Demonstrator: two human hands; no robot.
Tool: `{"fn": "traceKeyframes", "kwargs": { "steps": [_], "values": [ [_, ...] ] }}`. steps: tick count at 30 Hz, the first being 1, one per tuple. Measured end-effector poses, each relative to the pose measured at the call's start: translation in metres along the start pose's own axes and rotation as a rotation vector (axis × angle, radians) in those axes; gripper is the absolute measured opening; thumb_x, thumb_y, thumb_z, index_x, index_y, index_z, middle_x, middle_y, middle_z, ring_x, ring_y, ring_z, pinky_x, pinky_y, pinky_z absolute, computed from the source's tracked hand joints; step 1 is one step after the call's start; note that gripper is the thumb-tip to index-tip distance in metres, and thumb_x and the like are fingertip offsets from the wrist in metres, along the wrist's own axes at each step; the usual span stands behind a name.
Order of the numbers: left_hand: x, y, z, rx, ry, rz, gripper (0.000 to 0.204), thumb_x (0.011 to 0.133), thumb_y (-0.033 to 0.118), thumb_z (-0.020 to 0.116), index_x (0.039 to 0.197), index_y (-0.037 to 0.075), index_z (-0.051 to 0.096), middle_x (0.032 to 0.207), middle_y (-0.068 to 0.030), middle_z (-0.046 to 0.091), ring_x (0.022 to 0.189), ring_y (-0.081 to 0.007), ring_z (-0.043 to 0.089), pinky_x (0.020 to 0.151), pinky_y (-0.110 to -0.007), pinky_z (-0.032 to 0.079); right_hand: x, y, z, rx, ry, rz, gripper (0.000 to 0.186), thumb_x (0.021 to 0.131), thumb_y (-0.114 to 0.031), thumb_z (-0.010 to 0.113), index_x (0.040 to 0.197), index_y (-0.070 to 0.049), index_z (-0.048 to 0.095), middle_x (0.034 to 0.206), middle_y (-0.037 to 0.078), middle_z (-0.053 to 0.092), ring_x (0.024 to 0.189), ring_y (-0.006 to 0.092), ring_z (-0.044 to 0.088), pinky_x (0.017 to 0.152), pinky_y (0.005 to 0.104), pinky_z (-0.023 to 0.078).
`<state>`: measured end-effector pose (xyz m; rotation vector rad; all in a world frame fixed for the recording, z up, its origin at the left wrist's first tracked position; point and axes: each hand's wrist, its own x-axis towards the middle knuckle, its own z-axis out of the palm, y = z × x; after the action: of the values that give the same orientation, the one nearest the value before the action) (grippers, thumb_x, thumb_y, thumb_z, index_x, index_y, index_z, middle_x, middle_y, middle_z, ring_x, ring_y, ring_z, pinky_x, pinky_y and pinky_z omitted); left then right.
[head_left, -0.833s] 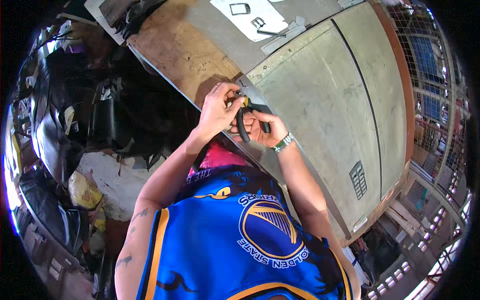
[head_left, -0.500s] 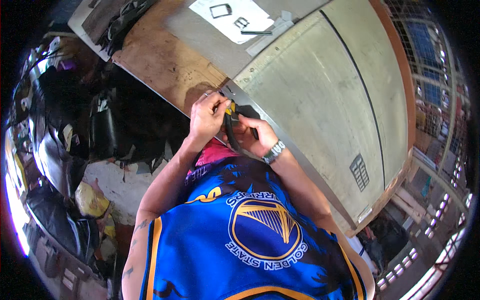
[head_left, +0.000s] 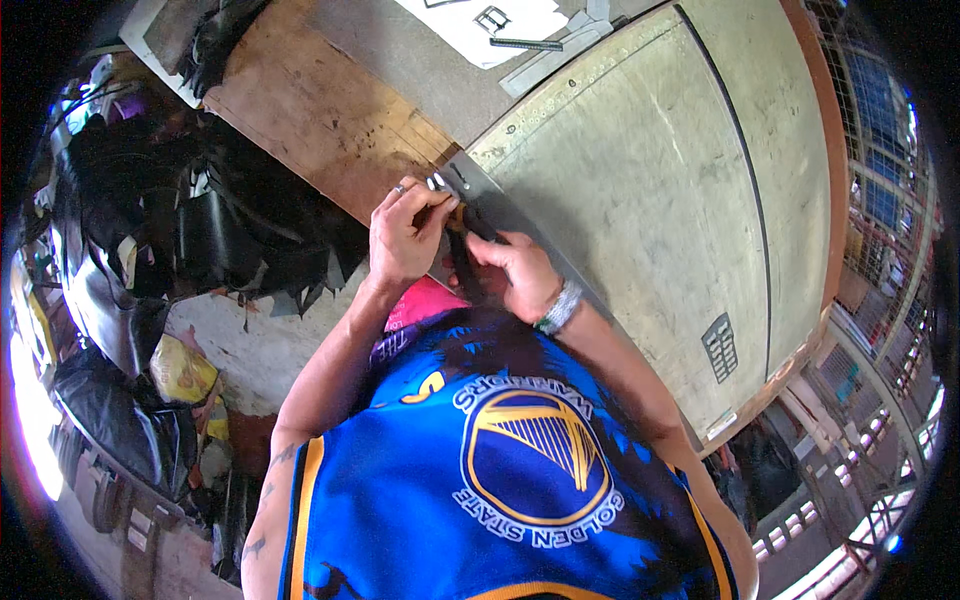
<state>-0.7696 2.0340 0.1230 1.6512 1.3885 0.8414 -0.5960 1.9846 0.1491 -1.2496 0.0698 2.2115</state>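
Nearest you, your right hand (head_left: 525, 275) curled round the dark handles of one pair of pliers (head_left: 461, 258), while your left hand (head_left: 405, 235) pinched its fingertips together by the pliers' head, on what could not be told. The pliers, by the tabletop's (head_left: 390, 70) near edge, seemed stiff, sturdy and moderately heavy, best gripped by the handles. Beyond lay one white sheet (head_left: 462, 34), one small dark frame (head_left: 492, 18) in full view and one dark strip (head_left: 526, 44)
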Motion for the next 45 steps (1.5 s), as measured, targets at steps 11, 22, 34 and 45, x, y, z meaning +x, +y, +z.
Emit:
{"fn": "traceKeyframes", "kwargs": {
  "steps": [11,22,34,45],
  "values": [
    [-0.01,-0.002,-0.002,0.046,0.02,-0.012,0.026,0.081,0.017,0.081,0.099,0.005,0.068,0.086,-0.0125,0.063,0.08,-0.0302,0.062,0.07,-0.038,0.051,0.018,0.002,-0.043,0.304,-0.482,0.186,0.038,0.102,-0.031,0.054,0.112,0.003,0.065,0.125,0.025,0.064,0.122,0.0374,0.06,0.099,0.0512,0.051],
    [-0.01,-0.004,-0.006,0.066,0.065,-0.063,0.038,0.077,0.013,0.084,0.109,0.005,0.067,0.088,-0.0108,0.061,0.08,-0.0277,0.061,0.072,-0.037,0.051,0.026,0.002,-0.044,0.169,-0.461,0.197,0.051,0.101,-0.041,0.055,0.118,0.006,0.062,0.131,0.026,0.061,0.124,0.0397,0.058,0.104,0.0516,0.047],
    [-0.001,0.023,-0.023,-0.063,0.075,0.071,0.01,0.08,0.005,0.079,0.087,0.003,0.072,0.077,-0.0089,0.066,0.073,-0.0237,0.065,0.065,-0.032,0.05,-0.035,-0.021,0.024,0.217,-0.432,0.179,0.048,0.104,-0.039,0.048,0.12,0.005,0.057,0.111,0.026,0.068,0.097,0.0356,0.07,0.088,0.0466,0.054],
    [0.015,0.007,-0.061,-0.84,0.175,-0.501,0.021,0.106,0.02,0.05,0.1,0.002,0.06,0.089,-0.0124,0.067,0.054,-0.0084,0.043,0.046,-0.022,0.029,-0.05,-0.003,-0.032,0.045,-0.345,0.077,0.045,0.092,-0.026,0.069,0.12,0.008,0.061,0.124,0.022,0.066,0.1,0.0211,0.067,0.087,0.0343,0.053]
  ]
}}
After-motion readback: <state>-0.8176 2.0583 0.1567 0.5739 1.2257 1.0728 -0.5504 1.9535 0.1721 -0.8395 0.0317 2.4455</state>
